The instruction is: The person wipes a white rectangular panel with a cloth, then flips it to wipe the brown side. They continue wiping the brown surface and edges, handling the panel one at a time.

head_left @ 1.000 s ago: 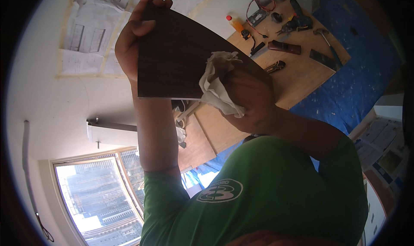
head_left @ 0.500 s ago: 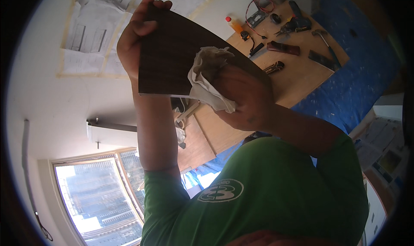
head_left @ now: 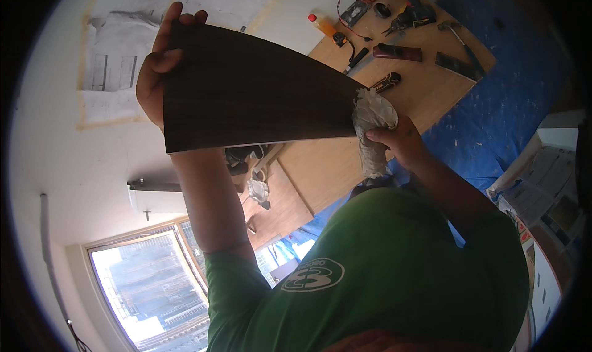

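A dark brown wood-grain panel [head_left: 259, 93] is held up in front of me, wide at the left and narrowing to the right. My left hand [head_left: 159, 74] grips its left edge, thumb on the front face and fingertips showing above the corner. At the narrow right end, my right hand [head_left: 404, 143] is closed on a crumpled off-white cloth [head_left: 374, 120]. The cloth wraps around that end of the panel and hangs below its lower edge. Some fingers of my right hand are hidden behind cloth and panel.
Beyond the panel, a wooden tabletop [head_left: 425, 71] carries a power drill [head_left: 416, 12], a hammer [head_left: 462, 46], a utility knife [head_left: 385, 82], a tape measure [head_left: 339, 39] and an orange bottle [head_left: 322, 24]. Blue sheeting [head_left: 499, 114] lies beside it. A window [head_left: 148, 290] is at lower left.
My right hand and the cloth have slid from the middle of the panel's face to its narrow right end. The panel and my left hand have shifted left and slightly down.
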The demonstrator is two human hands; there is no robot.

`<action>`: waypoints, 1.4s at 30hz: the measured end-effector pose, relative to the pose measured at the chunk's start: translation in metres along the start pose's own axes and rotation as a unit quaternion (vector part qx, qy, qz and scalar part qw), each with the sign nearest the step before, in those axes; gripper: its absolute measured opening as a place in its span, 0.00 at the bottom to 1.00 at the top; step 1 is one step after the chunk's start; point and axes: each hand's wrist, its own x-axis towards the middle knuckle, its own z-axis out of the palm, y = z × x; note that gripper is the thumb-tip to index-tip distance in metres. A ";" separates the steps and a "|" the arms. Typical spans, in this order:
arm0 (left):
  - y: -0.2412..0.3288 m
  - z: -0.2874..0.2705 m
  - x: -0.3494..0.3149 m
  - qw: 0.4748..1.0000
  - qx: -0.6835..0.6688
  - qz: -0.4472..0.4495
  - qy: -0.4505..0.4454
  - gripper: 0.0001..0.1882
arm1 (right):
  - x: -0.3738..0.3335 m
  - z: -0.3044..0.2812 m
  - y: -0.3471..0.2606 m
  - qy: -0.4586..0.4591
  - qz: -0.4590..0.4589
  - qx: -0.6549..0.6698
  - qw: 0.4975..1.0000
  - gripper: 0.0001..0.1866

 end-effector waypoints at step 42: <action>0.000 0.010 -0.001 1.000 -0.017 -0.001 0.010 0.32 | 0.018 0.044 -0.020 -0.040 -0.205 -0.290 0.934 0.19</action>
